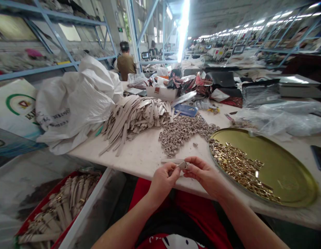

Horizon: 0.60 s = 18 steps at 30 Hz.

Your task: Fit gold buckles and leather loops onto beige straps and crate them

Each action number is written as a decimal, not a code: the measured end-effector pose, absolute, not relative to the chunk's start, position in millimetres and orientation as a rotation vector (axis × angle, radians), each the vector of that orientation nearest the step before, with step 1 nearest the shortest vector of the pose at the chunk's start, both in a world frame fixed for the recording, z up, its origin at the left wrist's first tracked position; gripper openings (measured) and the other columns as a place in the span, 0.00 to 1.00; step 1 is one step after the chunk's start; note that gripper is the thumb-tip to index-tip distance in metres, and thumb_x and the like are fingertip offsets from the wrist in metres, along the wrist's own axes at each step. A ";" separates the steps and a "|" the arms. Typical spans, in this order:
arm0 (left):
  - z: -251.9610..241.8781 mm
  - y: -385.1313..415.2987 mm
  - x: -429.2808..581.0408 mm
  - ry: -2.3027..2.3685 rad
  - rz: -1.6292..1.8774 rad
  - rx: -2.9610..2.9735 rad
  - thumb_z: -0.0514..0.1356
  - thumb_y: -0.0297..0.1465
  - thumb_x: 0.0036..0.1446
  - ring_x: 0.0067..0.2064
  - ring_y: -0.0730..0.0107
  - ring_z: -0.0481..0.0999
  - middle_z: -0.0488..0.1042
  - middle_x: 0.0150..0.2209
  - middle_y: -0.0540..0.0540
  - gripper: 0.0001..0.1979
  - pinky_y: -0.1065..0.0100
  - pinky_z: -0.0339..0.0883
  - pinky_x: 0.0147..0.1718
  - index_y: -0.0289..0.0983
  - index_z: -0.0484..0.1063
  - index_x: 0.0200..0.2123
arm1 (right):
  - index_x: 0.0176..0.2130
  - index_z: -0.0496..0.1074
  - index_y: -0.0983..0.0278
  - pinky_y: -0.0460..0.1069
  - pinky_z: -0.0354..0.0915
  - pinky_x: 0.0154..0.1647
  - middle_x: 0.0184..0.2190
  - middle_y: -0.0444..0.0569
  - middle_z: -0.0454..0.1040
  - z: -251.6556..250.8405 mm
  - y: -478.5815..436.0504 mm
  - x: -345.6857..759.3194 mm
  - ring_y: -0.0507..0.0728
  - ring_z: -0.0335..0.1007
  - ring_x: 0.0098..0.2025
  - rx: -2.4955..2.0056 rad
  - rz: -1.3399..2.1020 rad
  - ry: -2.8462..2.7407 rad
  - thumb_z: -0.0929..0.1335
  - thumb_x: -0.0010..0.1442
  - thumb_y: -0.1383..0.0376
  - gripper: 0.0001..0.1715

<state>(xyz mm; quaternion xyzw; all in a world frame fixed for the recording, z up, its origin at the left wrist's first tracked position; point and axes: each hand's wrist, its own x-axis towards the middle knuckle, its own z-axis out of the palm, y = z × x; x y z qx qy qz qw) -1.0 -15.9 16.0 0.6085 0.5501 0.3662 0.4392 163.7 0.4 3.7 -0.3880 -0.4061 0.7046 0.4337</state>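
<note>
Near the table's front edge, both hands meet at a grey-beige strap (181,165). My left hand (164,178) pinches it between thumb and fingers. At its right end my right hand (199,173) grips the same strap, where a small loop or buckle seems to sit, too small to make out. Beyond the hands lies a heap of small grey loops (176,133). A pile of flat grey straps (139,116) spreads to the left of it. Gold buckles (240,167) lie in a round gold tray (287,166) on the right.
A white sack (74,103) stands at the table's left. Below it, a red-rimmed bin (61,207) holds straps with gold buckles. Plastic bags (287,117) and a dark phone-like object (318,157) are at the right. A person (126,64) is in the background.
</note>
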 end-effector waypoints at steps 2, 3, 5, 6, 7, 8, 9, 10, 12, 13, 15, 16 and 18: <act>15.5 -20.3 -3.8 1.364 0.848 1.582 0.51 0.37 0.56 0.23 0.76 0.59 0.61 0.20 0.54 0.13 0.74 0.52 0.24 0.35 0.68 0.27 | 0.38 0.71 0.61 0.51 0.65 0.39 0.29 0.44 0.74 -1.0 -3.8 162.7 0.52 0.69 0.31 -1.008 1.672 -1.062 0.71 0.50 0.58 0.15; 15.1 -21.6 -5.5 1.356 0.812 1.604 0.51 0.36 0.56 0.23 0.76 0.59 0.60 0.20 0.54 0.13 0.74 0.52 0.24 0.35 0.68 0.26 | 0.38 0.72 0.62 0.51 0.65 0.39 0.28 0.44 0.74 -3.0 -5.0 162.6 0.52 0.68 0.31 -1.033 1.616 -1.114 0.70 0.50 0.58 0.15; 14.4 -22.3 -8.6 1.336 0.730 1.635 0.51 0.35 0.55 0.23 0.76 0.58 0.59 0.19 0.54 0.12 0.74 0.51 0.23 0.36 0.66 0.24 | 0.38 0.72 0.61 0.50 0.64 0.38 0.26 0.43 0.73 -5.0 -7.8 161.9 0.52 0.68 0.31 -1.078 1.492 -1.233 0.70 0.51 0.57 0.15; 14.1 -22.2 -9.6 1.326 0.695 1.653 0.51 0.35 0.55 0.23 0.76 0.58 0.59 0.19 0.54 0.12 0.74 0.51 0.23 0.36 0.66 0.23 | 0.38 0.72 0.61 0.50 0.63 0.38 0.27 0.43 0.72 -5.0 -9.6 161.0 0.52 0.67 0.31 -1.093 1.445 -1.286 0.70 0.50 0.58 0.15; 13.9 -21.9 -10.2 1.315 0.672 1.674 0.51 0.34 0.55 0.23 0.76 0.59 0.59 0.19 0.54 0.12 0.74 0.51 0.24 0.36 0.66 0.23 | 0.38 0.72 0.61 0.49 0.63 0.37 0.27 0.43 0.72 -4.4 -11.5 159.8 0.53 0.67 0.31 -1.102 1.415 -1.329 0.70 0.50 0.58 0.15; 13.8 -21.8 -10.3 1.305 0.658 1.696 0.51 0.33 0.54 0.24 0.76 0.60 0.60 0.20 0.54 0.11 0.74 0.52 0.24 0.36 0.66 0.23 | 0.38 0.72 0.61 0.49 0.63 0.37 0.28 0.43 0.72 -3.7 -13.3 158.6 0.53 0.67 0.32 -1.109 1.411 -1.364 0.70 0.50 0.58 0.15; 13.7 -22.0 -9.9 1.294 0.655 1.710 0.51 0.33 0.54 0.25 0.75 0.61 0.61 0.20 0.54 0.11 0.74 0.52 0.25 0.36 0.66 0.23 | 0.38 0.72 0.61 0.49 0.63 0.36 0.27 0.43 0.71 -3.1 -14.8 157.4 0.53 0.66 0.31 -1.115 1.429 -1.387 0.70 0.50 0.58 0.16; 13.8 -22.5 -9.3 1.284 0.656 1.713 0.51 0.32 0.54 0.25 0.75 0.61 0.63 0.21 0.53 0.10 0.74 0.53 0.26 0.36 0.67 0.24 | 0.38 0.72 0.62 0.49 0.63 0.35 0.27 0.43 0.71 -3.0 -16.0 156.5 0.53 0.66 0.31 -1.122 1.465 -1.389 0.70 0.49 0.57 0.16; 14.2 -24.5 -8.0 1.259 0.670 1.677 0.51 0.31 0.54 0.26 0.74 0.62 0.65 0.22 0.53 0.08 0.74 0.55 0.26 0.36 0.68 0.28 | 0.38 0.72 0.62 0.48 0.63 0.33 0.25 0.42 0.70 -4.6 -17.4 155.1 0.52 0.65 0.29 -1.145 1.536 -1.313 0.70 0.49 0.56 0.17; 14.4 -25.7 -7.5 1.237 0.680 1.647 0.51 0.30 0.54 0.26 0.74 0.63 0.66 0.23 0.53 0.08 0.74 0.56 0.27 0.36 0.68 0.31 | 0.38 0.71 0.62 0.48 0.63 0.33 0.25 0.42 0.70 -6.2 -17.9 154.4 0.51 0.65 0.28 -1.157 1.561 -1.247 0.71 0.48 0.56 0.18; 14.2 -27.4 -7.3 1.180 0.704 1.579 0.49 0.28 0.55 0.28 0.74 0.65 0.68 0.26 0.52 0.10 0.74 0.58 0.29 0.36 0.66 0.39 | 0.36 0.71 0.62 0.47 0.63 0.34 0.25 0.42 0.70 -9.7 -19.5 152.1 0.51 0.65 0.28 -1.165 1.588 -1.122 0.71 0.47 0.56 0.17; 13.6 -27.6 -7.6 1.160 0.718 1.548 0.49 0.27 0.55 0.29 0.74 0.67 0.69 0.28 0.51 0.11 0.73 0.59 0.30 0.36 0.65 0.41 | 0.35 0.70 0.62 0.48 0.63 0.34 0.25 0.42 0.70 -11.2 -20.6 150.3 0.51 0.65 0.28 -1.157 1.600 -1.077 0.72 0.47 0.56 0.17; 10.8 -26.6 -8.7 1.158 0.735 1.496 0.49 0.26 0.55 0.30 0.73 0.68 0.70 0.28 0.50 0.10 0.73 0.60 0.31 0.36 0.62 0.42 | 0.34 0.70 0.62 0.48 0.64 0.35 0.26 0.42 0.71 -12.8 -23.4 146.3 0.52 0.66 0.29 -1.129 1.635 -1.025 0.72 0.46 0.56 0.16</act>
